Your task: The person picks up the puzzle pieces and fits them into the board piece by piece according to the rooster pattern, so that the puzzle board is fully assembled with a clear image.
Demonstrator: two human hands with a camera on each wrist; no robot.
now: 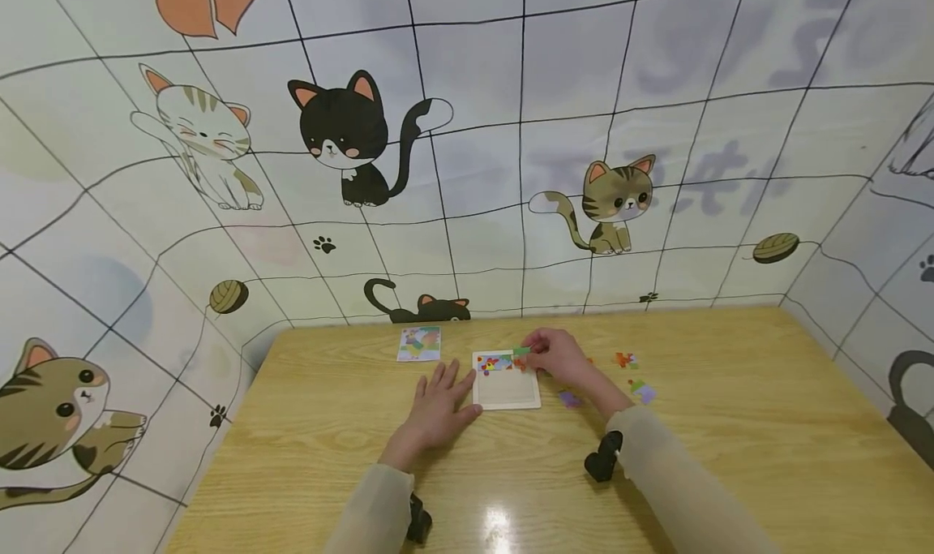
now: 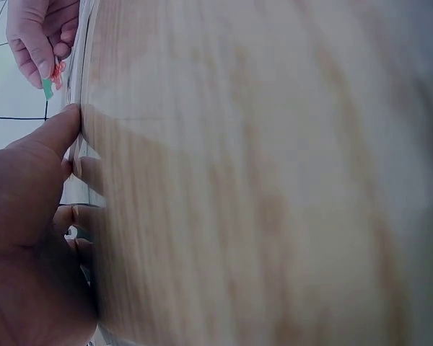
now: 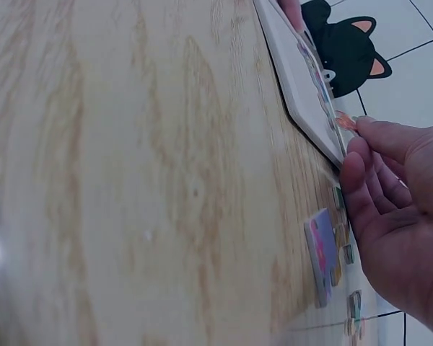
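Note:
A white-rimmed puzzle tray lies on the wooden table, with joined colourful pieces along its far side and bare board nearer the person. Over the tray's far right corner, the right hand pinches a green and orange-red puzzle piece between thumb and fingers. That piece shows at the fingertips in the right wrist view, close to the tray's edge. The left hand rests on the table with fingers spread, its thumb and forefinger right at the tray's left rim.
Loose puzzle pieces lie right of the tray: a purple one, a green and purple one and an orange-red one. A picture card lies at the back left. Behind the table stands a cat-patterned wall.

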